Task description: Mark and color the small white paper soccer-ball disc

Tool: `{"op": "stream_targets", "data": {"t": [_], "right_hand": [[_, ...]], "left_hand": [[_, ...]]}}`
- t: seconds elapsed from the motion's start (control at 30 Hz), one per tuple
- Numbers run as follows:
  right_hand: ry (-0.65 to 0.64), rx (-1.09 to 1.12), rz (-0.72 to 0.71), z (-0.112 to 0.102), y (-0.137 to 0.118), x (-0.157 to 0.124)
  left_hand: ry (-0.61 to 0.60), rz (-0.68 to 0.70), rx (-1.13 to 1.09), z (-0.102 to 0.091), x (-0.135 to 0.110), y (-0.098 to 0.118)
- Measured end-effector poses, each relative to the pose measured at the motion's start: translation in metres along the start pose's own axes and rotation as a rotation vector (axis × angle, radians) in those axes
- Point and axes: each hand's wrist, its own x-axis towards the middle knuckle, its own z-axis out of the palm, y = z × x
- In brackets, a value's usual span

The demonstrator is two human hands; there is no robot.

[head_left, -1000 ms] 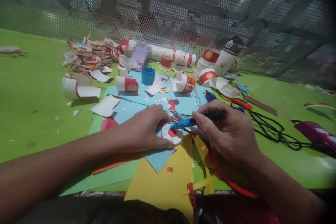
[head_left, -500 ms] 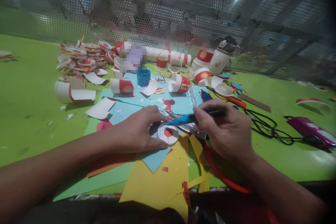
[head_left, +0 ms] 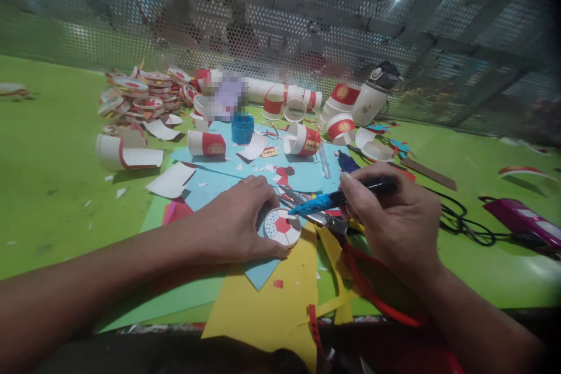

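Note:
My left hand (head_left: 234, 222) presses down on a small white round disc (head_left: 283, 227) with a red hexagon and coloured dots, holding it on blue and yellow paper. My right hand (head_left: 394, 216) grips a black pen with a blue tip (head_left: 324, 201), its point just above the disc's upper edge. Scissors (head_left: 315, 213) lie under the pen, between the two hands.
Sheets of yellow (head_left: 272, 298), blue (head_left: 245, 172) and green paper cover the green table (head_left: 52, 187). Cut red-and-white paper cups (head_left: 205, 143), a pile of cup discs (head_left: 140, 93), a blue pot (head_left: 242, 127), a white bottle (head_left: 372, 96), a black cable (head_left: 464, 225) and a purple tool (head_left: 521, 219) lie around. Metal mesh stands behind.
The pen and my right hand have shifted slightly to the right and up. My left hand still holds the disc in about the same place.

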Motion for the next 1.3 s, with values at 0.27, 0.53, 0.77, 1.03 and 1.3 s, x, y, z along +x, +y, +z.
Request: {"op": "stream_targets", "data": {"t": [0.27, 0.53, 0.77, 1.03, 1.3], "right_hand": [[-0.063, 0.064, 0.035, 0.004, 0.003, -0.001], [-0.068, 0.016, -0.030, 0.006, 0.003, -0.001], [-0.091, 0.002, -0.062, 0.005, 0.000, -0.005], [-0.132, -0.008, -0.088, 0.006, 0.000, -0.005], [-0.152, -0.009, -0.107, 0.007, -0.001, -0.004]], "left_hand": [[-0.039, 0.006, -0.066, -0.005, -0.003, 0.001], [-0.044, 0.000, -0.090, -0.003, 0.000, -0.004], [0.016, -0.007, -0.056, 0.002, 0.001, 0.001], [0.045, -0.021, -0.050, 0.005, 0.002, 0.003], [0.043, 0.015, -0.030, 0.006, 0.002, 0.000]]}}
